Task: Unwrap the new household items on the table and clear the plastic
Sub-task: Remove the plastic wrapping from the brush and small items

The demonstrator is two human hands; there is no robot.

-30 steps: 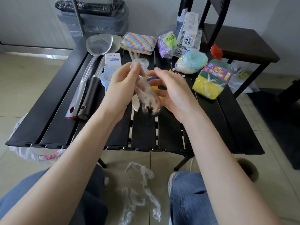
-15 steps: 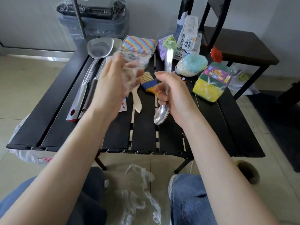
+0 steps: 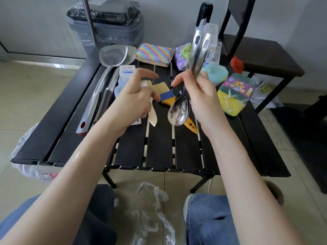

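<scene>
Centre frame, above the table point(image 3: 155, 152): the right hand point(image 3: 203, 101) grips 2 bare steel spoons point(image 3: 180, 110), handles up; the left hand point(image 3: 136, 101) pinches crumpled plastic wrap point(image 3: 143, 84), index finger extended. Judged best practice: drop the wrap beside the discarded plastic point(image 3: 152, 209) at lower centre, then lay the spoons flat.

Left hand point(image 3: 136, 96) – motion-blurred fingers

Rainbow-striped sponge point(image 3: 154, 54), black table point(image 3: 159, 151)
</scene>
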